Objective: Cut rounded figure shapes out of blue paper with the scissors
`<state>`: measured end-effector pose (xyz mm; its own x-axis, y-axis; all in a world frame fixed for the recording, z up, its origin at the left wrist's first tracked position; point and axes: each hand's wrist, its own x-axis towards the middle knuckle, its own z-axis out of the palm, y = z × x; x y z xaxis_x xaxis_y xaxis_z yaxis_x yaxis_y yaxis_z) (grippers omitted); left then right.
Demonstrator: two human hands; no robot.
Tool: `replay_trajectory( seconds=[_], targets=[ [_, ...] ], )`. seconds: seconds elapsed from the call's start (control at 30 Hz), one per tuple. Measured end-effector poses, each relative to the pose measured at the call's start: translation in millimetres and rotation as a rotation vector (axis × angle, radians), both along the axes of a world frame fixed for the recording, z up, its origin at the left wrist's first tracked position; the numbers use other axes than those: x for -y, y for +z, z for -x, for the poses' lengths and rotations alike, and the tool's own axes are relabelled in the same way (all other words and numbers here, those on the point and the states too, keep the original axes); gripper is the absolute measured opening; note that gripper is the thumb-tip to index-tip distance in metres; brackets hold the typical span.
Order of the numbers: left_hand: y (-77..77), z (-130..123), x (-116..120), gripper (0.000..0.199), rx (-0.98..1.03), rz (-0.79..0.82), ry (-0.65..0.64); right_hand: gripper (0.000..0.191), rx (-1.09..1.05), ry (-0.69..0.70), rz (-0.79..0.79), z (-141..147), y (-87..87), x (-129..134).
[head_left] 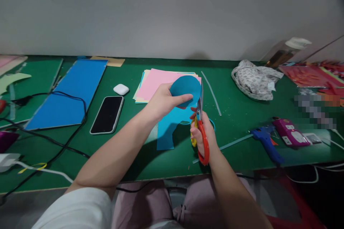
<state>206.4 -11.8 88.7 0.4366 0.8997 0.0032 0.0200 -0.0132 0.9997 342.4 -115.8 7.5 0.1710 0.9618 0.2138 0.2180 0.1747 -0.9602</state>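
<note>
A rounded piece of blue paper (185, 86) is pinched in my left hand (168, 101), thumb on top. My right hand (205, 128) is wrapped round the handles of red and yellow scissors (204, 146), whose blades point away from me along the right edge of the blue piece. Beneath my hands lies a blue paper offcut (165, 136) with a curved cut edge. Behind it is a stack of coloured sheets with a pink sheet (153, 82) on top.
Left are a phone (106, 115), a white earbud case (121, 89), a blue board (72, 93) and black cables. Right are a blue glue gun (267, 143), glue sticks (212, 94), a patterned cloth (254, 78), a purple packet (290, 132) and a bottle (287, 52).
</note>
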Motion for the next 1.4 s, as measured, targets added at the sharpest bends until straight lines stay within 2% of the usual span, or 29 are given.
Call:
replay_trajectory(
  seconds=[0.67,0.87,1.4],
  targets=[
    [2.8,10.0,-7.4,0.030,-0.062,-0.020,-0.037,0.073,0.033,0.051,0.059,-7.8,10.4,2.2],
    [4.8,15.0,-10.0,0.032,-0.087,-0.011,-0.056,0.070,0.047,0.111,0.072,-14.8,13.4,1.7],
    [9.0,18.4,-11.7,0.034,-0.105,0.008,-0.074,0.070,0.100,0.125,0.060,-23.2,11.8,0.4]
  ],
)
